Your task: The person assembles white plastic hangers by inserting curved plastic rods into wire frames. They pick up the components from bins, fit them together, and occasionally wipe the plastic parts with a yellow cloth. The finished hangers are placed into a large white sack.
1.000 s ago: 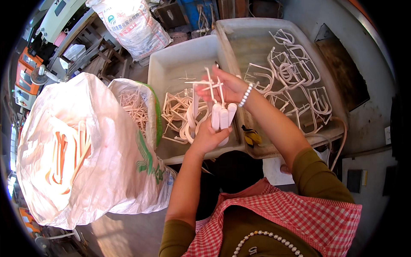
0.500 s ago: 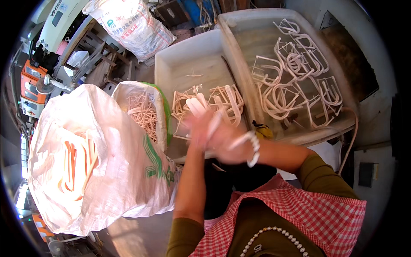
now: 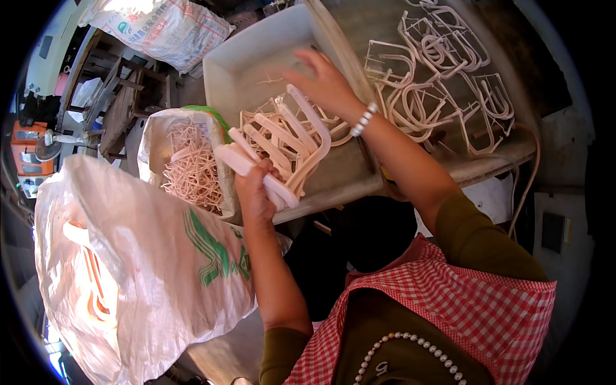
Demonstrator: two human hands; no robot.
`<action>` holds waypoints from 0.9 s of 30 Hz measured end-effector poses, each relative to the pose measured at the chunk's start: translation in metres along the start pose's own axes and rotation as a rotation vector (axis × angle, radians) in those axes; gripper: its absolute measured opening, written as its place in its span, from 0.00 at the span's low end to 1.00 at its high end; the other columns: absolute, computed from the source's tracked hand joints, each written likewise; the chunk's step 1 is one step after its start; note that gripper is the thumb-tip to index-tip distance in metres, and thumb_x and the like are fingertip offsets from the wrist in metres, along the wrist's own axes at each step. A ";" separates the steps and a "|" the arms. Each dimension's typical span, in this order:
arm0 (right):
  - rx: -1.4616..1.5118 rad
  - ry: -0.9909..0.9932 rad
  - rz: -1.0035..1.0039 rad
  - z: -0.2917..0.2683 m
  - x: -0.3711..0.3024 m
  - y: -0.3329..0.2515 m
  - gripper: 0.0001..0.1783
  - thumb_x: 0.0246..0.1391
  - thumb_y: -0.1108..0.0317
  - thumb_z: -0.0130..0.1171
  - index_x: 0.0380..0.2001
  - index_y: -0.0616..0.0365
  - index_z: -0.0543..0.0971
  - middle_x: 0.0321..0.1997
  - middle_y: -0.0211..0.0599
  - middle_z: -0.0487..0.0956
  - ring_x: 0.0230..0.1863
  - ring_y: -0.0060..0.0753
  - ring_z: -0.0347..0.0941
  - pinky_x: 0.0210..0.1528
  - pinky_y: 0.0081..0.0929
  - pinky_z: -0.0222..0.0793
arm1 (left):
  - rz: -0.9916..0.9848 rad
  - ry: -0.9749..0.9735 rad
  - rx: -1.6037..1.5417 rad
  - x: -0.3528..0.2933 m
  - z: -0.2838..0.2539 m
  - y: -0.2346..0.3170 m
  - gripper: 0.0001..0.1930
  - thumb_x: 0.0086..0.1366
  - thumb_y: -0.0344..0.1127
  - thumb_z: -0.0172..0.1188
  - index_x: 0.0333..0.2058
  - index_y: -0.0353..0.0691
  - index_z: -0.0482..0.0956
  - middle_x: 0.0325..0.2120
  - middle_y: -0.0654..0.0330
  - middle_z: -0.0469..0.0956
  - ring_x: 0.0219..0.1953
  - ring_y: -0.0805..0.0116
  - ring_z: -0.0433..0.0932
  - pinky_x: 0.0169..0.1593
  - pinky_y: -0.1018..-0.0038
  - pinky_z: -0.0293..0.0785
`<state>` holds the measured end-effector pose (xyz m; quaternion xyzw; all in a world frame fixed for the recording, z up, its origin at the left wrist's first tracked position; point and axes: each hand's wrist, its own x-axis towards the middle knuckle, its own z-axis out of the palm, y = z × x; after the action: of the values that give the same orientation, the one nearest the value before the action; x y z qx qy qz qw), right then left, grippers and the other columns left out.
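My left hand (image 3: 255, 196) is closed round several pale pink curved plastic strips (image 3: 239, 160), at the near left corner of a white plastic tub (image 3: 221, 64). Other U-shaped pink plastic pieces (image 3: 273, 138) lie heaped in the tub just beyond that hand. My right hand (image 3: 328, 90), with a white bead bracelet at the wrist, is raised over the tub's far right part. Its fingers are spread, slightly blurred, and nothing shows in them.
To the right, a larger tub (image 3: 362, 16) contains U-shaped pieces (image 3: 436, 83) on thin frames. Thin pink plastic scraps (image 3: 192, 170) fill a small sack (image 3: 151, 138). A big white woven sack (image 3: 167, 256) with more curved pieces stands near left; another sack (image 3: 176, 35) is behind.
My hands were together, blurred, over the tub's near part. They have parted: the left moved left with strips in its grip, the right moved farther away and opened. The view shifted too.
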<state>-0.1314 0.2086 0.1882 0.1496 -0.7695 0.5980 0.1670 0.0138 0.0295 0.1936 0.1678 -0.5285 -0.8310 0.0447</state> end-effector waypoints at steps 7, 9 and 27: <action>0.683 -0.336 0.811 -0.008 -0.116 0.103 0.34 0.61 0.42 0.43 0.56 0.61 0.67 0.50 0.34 0.74 0.51 0.27 0.69 0.53 0.28 0.65 | 0.109 -0.019 -0.166 -0.001 -0.005 0.007 0.10 0.59 0.32 0.56 0.38 0.41 0.67 0.23 0.66 0.65 0.22 0.76 0.65 0.27 0.78 0.65; 0.688 -0.404 0.936 -0.004 -0.128 0.111 0.29 0.61 0.49 0.47 0.56 0.59 0.67 0.52 0.33 0.73 0.53 0.25 0.67 0.57 0.29 0.62 | 0.170 -0.049 -0.353 0.003 0.001 0.016 0.07 0.61 0.33 0.54 0.37 0.41 0.67 0.23 0.67 0.65 0.23 0.77 0.64 0.28 0.79 0.65; 0.368 0.047 0.524 -0.004 -0.039 0.103 0.11 0.55 0.63 0.57 0.36 0.58 0.74 0.24 0.33 0.74 0.24 0.30 0.70 0.27 0.29 0.67 | -0.295 -0.162 0.424 0.002 -0.011 0.001 0.15 0.50 0.30 0.64 0.37 0.33 0.73 0.23 0.61 0.74 0.22 0.73 0.73 0.26 0.78 0.71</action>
<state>-0.1407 0.2384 0.0826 -0.0396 -0.6566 0.7532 -0.0049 0.0157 0.0194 0.1903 0.1816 -0.6622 -0.7101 -0.1556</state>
